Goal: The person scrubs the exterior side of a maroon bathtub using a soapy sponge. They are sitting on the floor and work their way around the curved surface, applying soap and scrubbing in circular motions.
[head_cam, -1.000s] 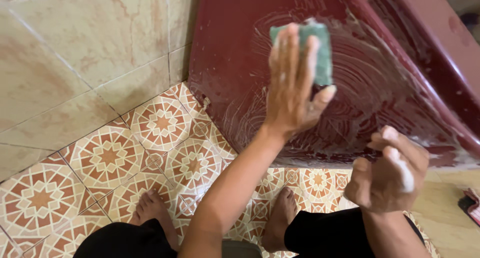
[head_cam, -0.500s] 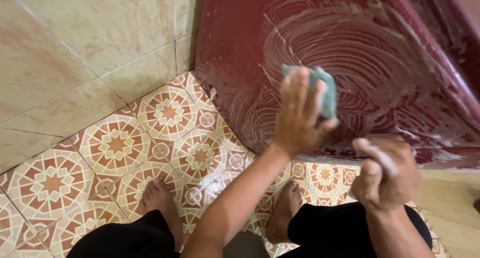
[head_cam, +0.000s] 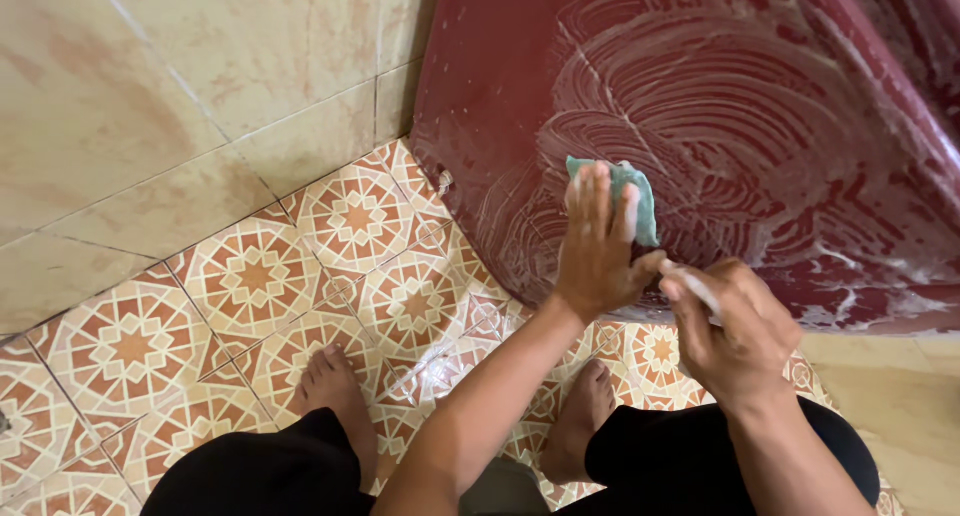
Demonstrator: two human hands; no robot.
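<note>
My left hand point(head_cam: 598, 244) presses a green scouring pad point(head_cam: 640, 202) flat against the low part of a dark red surface point(head_cam: 720, 106) that is streaked with curved white soap marks. My right hand point(head_cam: 735, 331) hovers just right of the left one, fingers curled in with white soap on them; I cannot tell if it holds anything. It does not touch the pad. My bare feet stand on the tiles below.
The patterned orange and white floor tiles point(head_cam: 250, 276) meet a beige tiled wall point(head_cam: 180, 106) at the left. My left foot point(head_cam: 335, 391) and right foot point(head_cam: 580, 416) stand close to the red surface's base. Plain beige floor point(head_cam: 900, 396) lies at the right.
My left hand has slid the pad downward from the upper part of the red surface to near its base. My right hand has moved left, closer to the left hand.
</note>
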